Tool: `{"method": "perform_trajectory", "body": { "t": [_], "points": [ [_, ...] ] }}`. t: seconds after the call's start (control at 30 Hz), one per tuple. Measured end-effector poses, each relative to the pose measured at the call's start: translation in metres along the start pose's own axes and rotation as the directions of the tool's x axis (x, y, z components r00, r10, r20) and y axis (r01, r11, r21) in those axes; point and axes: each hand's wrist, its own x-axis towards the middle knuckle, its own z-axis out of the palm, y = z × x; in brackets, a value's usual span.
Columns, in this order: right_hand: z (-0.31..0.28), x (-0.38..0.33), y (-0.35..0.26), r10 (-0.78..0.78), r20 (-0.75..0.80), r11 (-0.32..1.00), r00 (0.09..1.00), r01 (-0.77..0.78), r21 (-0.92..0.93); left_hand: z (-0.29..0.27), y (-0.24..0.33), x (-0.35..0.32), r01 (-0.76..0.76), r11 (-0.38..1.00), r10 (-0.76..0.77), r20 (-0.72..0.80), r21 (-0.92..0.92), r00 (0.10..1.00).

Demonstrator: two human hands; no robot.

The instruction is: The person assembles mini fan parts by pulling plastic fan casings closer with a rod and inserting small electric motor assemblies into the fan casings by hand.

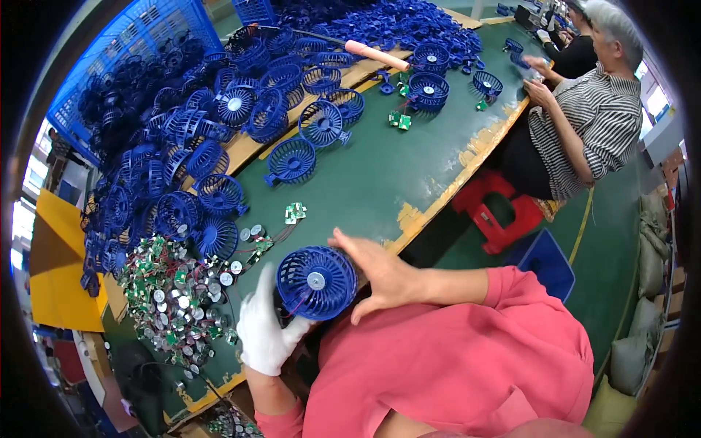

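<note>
A round blue fan housing [330, 264] with slatted sides and a silver motor [315, 281] at its middle is at the table's near edge, in front of my body. My left hand [264, 332], in a white glove, cups its left side, fingers along the wall and thumb at the lower rim. My right hand [387, 276], bare, is around the right side with fingers and thumb spread apart; whether its fingertips touch the housing is hard to tell. A thin red wire [294, 301] shows inside the housing.
Left of my hands lies a heap of small motors with green circuit boards [179, 296]. Many blue fan housings [175, 139] pile up beyond, beside a blue crate [128, 55]. A pink-handled rod [376, 55] lies at the back. A person in stripes [584, 120] works at right, near a red stool [485, 212].
</note>
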Motion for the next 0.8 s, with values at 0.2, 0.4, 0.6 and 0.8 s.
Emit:
{"method": "perform_trajectory", "body": {
  "t": [0.2,0.4,0.6,0.8],
  "points": [
    [-0.001,0.0,0.009,0.187,-0.128,0.979,0.974,-0.195,-0.055,0.017,0.03,0.025,0.068,0.995,-0.071,-0.034,-0.075,0.997],
    [-0.118,-0.037,0.076,0.427,-0.173,0.904,0.887,-0.414,0.109,0.038,0.007,0.027,-0.098,0.992,0.095,-0.045,-0.076,0.994],
    [-0.258,-0.072,0.173,0.449,-0.634,0.575,0.63,-0.747,-0.335,0.047,0.011,0.023,-0.13,0.991,0.129,-0.034,-0.024,0.991],
    [-0.279,-0.03,0.295,0.401,-0.861,0.76,0.314,-0.639,0.12,0.056,0.009,0.033,-0.146,0.986,0.152,-0.073,0.079,0.986]
  ]
}}
